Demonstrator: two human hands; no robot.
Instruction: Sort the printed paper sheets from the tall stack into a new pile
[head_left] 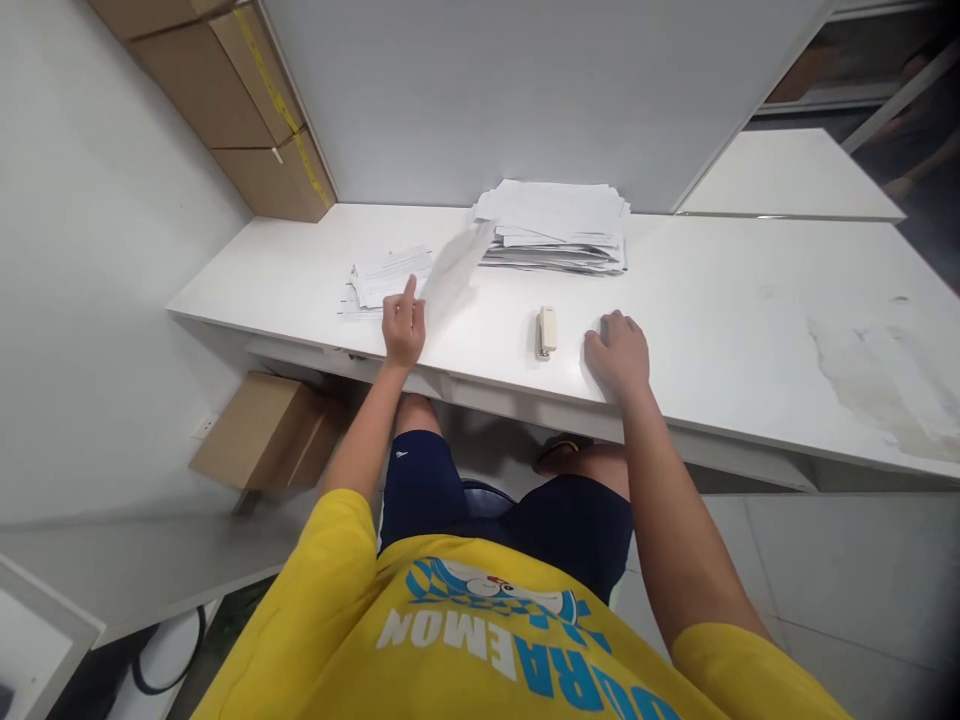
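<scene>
My left hand (403, 325) is near the front edge of the white table (720, 300), fingers pinched on a sheet of paper (452, 270) that is blurred by motion and tilted up. Just beyond it lies a small pile of papers (384, 275). A larger stack of papers (556, 228) sits farther back against the wall panel. My right hand (619, 352) rests on the table with its fingers curled down, holding nothing. A cream stapler (546, 332) lies between my two hands, closer to the right one.
Cardboard boxes (225, 100) are stacked at the back left beside the wall. Another cardboard box (266, 432) sits on the floor under the table's left end. A stained patch (870, 375) marks the table's right side. A second white surface (787, 175) lies at the back right.
</scene>
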